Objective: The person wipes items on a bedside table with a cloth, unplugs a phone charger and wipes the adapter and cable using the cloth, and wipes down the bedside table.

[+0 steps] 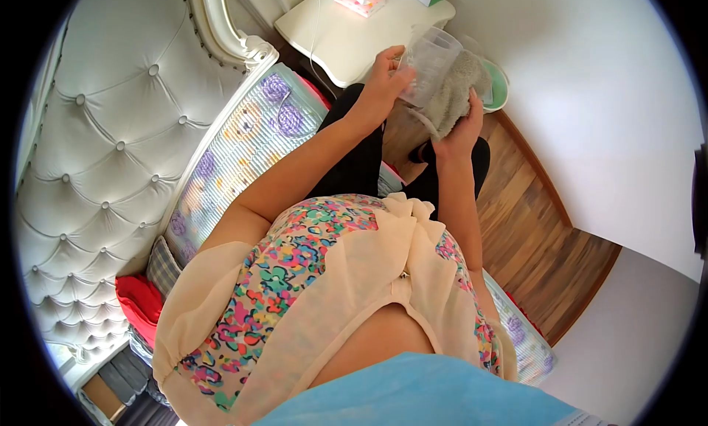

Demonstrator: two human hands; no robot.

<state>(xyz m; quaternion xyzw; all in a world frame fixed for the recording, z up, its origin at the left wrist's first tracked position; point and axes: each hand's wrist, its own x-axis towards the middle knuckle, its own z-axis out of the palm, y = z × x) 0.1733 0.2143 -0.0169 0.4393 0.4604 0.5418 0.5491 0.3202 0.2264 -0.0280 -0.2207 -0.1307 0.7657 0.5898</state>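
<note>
My left hand [385, 85] grips a clear plastic container [429, 66] by its near left side, thumb against the wall. A grey fluffy cloth [459, 94] is bunched in my right hand [463, 127], pressed against or close beside the container's right side. Part of the cloth hangs down below the container. Both hands are held out in front of my knees, between the bedside table and the wall. Some of my right fingers are hidden behind the cloth.
A light green bin [500, 87] stands beyond the cloth, by the white wall [590, 94]. At the front left is a cream bedside table [324, 29] with a tissue pack [361, 2]. I sit on a bed with a patterned mat [210, 175]; a tufted headboard [103, 153] rises left.
</note>
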